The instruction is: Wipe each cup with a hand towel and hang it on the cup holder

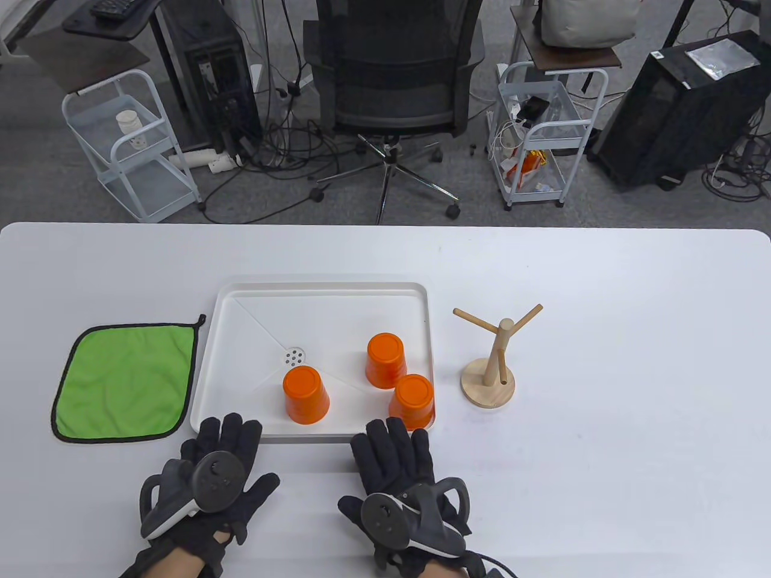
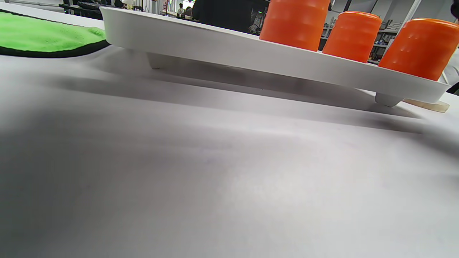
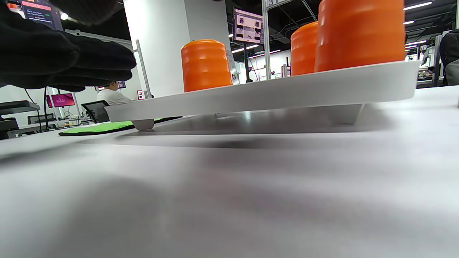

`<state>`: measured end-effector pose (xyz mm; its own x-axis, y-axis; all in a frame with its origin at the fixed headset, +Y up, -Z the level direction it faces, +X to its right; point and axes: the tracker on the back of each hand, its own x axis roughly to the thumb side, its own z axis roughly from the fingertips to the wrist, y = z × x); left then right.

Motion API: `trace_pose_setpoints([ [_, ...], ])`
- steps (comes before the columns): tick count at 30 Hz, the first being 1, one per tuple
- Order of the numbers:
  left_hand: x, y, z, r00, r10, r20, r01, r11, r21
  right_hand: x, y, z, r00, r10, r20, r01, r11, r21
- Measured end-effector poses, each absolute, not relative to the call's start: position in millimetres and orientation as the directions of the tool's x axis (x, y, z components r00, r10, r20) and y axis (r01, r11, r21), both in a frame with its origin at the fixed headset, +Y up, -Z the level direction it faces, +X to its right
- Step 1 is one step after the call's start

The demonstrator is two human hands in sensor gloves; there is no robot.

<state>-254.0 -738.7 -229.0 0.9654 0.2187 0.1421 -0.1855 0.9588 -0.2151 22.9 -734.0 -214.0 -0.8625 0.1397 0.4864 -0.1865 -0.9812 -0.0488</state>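
Three upturned orange plastic cups (image 1: 306, 394) stand in our white footed tray (image 1: 241, 301) mid-surface; the green towel (image 1: 124, 381) lies toward the left edge, the wooden peg holder (image 1: 491, 361) toward the right. Our left hand (image 1: 208, 472) and right hand (image 1: 400, 481) rest flat and empty. The two right-hand cups touch, so lifting one could topple the other.

3 orange cups (image 1: 307, 395) upside-down, flat green towel (image 1: 123, 383), bare wooden holder (image 1: 489, 374)
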Motion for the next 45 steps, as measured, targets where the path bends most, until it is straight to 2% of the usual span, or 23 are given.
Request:
trace_pose_setpoints([
  [17,-256.4,-736.7,-229.1,0.957,0.243,0.156,-0.208,0.955,-0.213,34.7,-717.1,-227.4,-0.884,0.087,0.459,-0.168,-0.976,-0.139],
  [35,-257.5,-736.4,-228.4,0.948,0.277,0.159,-0.238,0.944,-0.227,53.6,-699.1,-307.2,-0.960,0.033,0.277,-0.053,-0.997,-0.064],
  [45,-257.9,-736.3,-228.8,0.944,0.290,0.156,-0.249,0.939,-0.238,56.8,-705.7,-323.4,-0.970,0.047,0.238,-0.057,-0.998,-0.035],
])
